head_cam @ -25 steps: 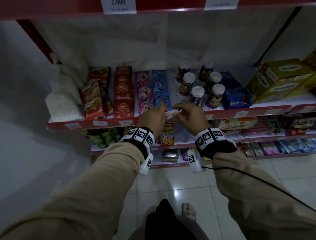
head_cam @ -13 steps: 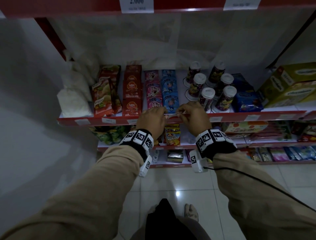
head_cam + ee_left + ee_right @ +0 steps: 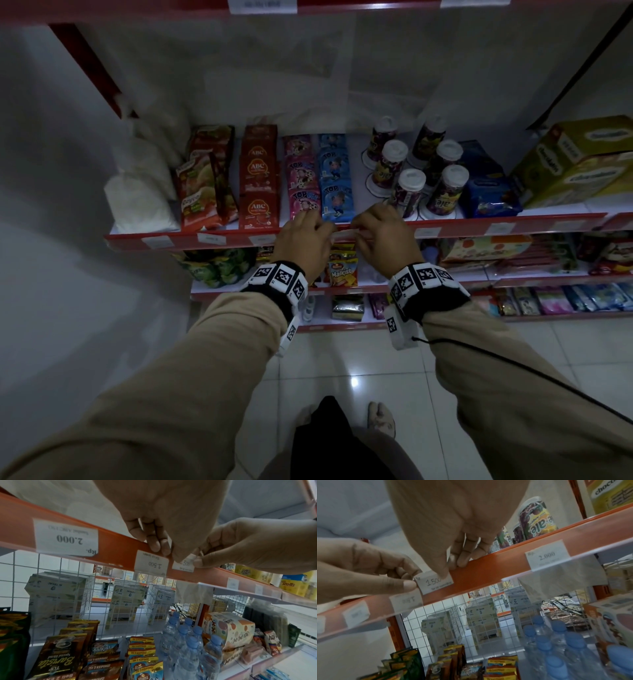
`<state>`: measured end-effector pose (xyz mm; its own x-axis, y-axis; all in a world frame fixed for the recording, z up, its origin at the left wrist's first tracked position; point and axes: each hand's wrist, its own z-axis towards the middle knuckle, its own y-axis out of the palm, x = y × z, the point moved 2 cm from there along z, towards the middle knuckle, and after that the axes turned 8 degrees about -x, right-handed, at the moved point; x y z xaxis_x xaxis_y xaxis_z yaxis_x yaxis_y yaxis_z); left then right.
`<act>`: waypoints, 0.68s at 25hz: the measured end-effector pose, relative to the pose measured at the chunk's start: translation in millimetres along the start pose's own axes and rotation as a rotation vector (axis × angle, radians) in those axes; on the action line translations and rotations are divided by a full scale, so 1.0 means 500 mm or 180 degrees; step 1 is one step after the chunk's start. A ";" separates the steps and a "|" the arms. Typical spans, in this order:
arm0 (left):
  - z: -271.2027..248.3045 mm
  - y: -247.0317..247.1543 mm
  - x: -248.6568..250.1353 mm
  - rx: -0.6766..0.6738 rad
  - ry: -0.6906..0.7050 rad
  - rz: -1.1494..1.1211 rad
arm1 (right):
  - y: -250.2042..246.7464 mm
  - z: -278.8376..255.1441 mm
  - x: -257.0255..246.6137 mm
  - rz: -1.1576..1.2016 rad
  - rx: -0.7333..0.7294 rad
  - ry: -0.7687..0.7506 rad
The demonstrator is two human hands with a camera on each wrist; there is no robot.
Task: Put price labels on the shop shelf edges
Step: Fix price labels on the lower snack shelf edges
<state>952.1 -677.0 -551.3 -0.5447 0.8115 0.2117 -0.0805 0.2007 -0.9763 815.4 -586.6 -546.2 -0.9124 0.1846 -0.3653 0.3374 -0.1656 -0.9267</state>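
A small white price label [image 3: 342,234] reading 1.500 lies against the red shelf edge [image 3: 462,230], below the blue snack packs. My left hand [image 3: 308,236] pinches its left end, thumb [image 3: 407,586] on the face. My right hand [image 3: 380,233] holds its right end. The right thumb [image 3: 443,573] presses the label [image 3: 435,582] onto the rail while the fingers [image 3: 464,559] hook over the rail's top. In the left wrist view the label [image 3: 184,565] shows between both thumbs.
Other labels sit in the clear strip: another 1.500 label [image 3: 151,563] just left and a 2.000 label [image 3: 547,555] to the right. Cup drinks [image 3: 411,185] stand behind my right hand. Water bottles [image 3: 188,649] and snack packs fill the shelf below.
Both hands have carried the label down from just above the shelf front onto the red rail. The head view has shifted slightly.
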 end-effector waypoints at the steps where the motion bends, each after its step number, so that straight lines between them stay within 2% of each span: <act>1: 0.000 0.000 0.001 -0.0035 -0.0004 0.0052 | 0.001 -0.001 0.001 -0.0055 -0.0030 0.0008; 7: -0.003 0.002 -0.001 -0.0081 0.0073 0.0129 | 0.002 0.011 0.004 -0.0322 -0.0398 0.0097; 17: -0.005 0.010 -0.002 -0.0099 0.0033 0.0215 | 0.012 -0.001 0.001 -0.0523 -0.0495 0.0274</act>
<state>954.4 -675.4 -556.3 -0.5393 0.8294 0.1459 -0.0178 0.1620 -0.9866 816.9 -587.2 -552.0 -0.9372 0.2797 -0.2084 0.2237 0.0233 -0.9744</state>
